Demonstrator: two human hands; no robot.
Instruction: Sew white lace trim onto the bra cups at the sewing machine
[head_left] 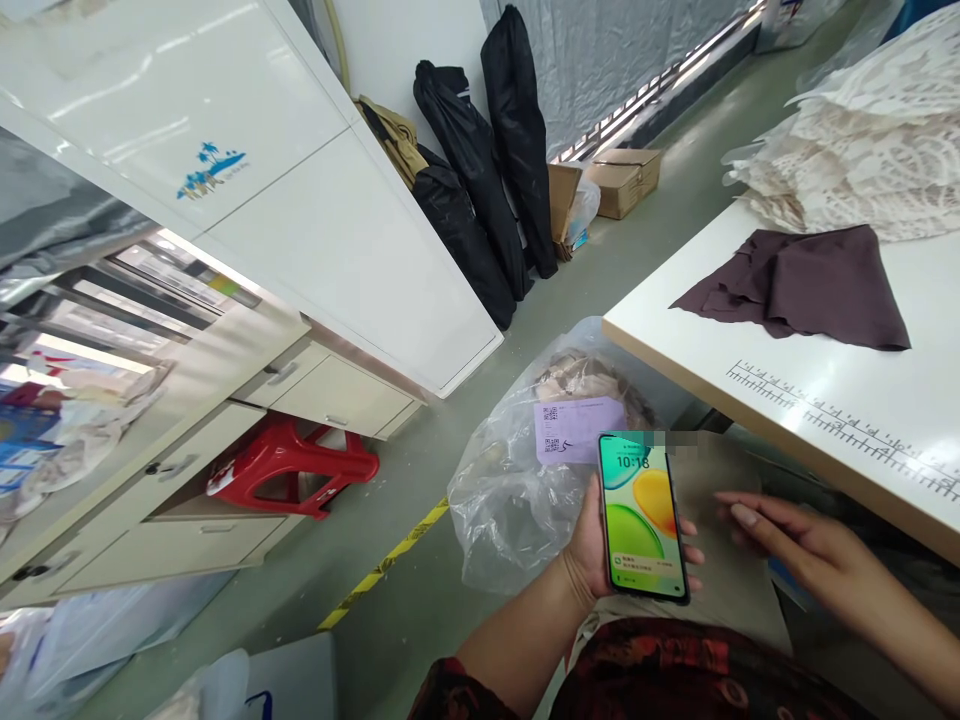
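A smartphone point(642, 520) with a lit screen reading 10:18 lies in my left hand point(589, 545), whose fingers wrap round its right edge. My right hand point(787, 540) is to the right of the phone and apart from it. Its thumb and fingers point left, with a small gap between them and nothing visible held. Just beyond the phone, a purple paper slip with printed codes point(577, 428) rests on a clear plastic bag point(502, 510) with beige fabric inside, down by the table's edge.
On the right, a white table with ruler markings point(675, 290) carries folded dark brown fabric point(832, 285) and a heap of cream lace point(885, 130). A red stool point(300, 465) lies tipped by the white cabinet point(360, 240). Black long bags point(480, 180) and cardboard boxes point(622, 180) stand behind.
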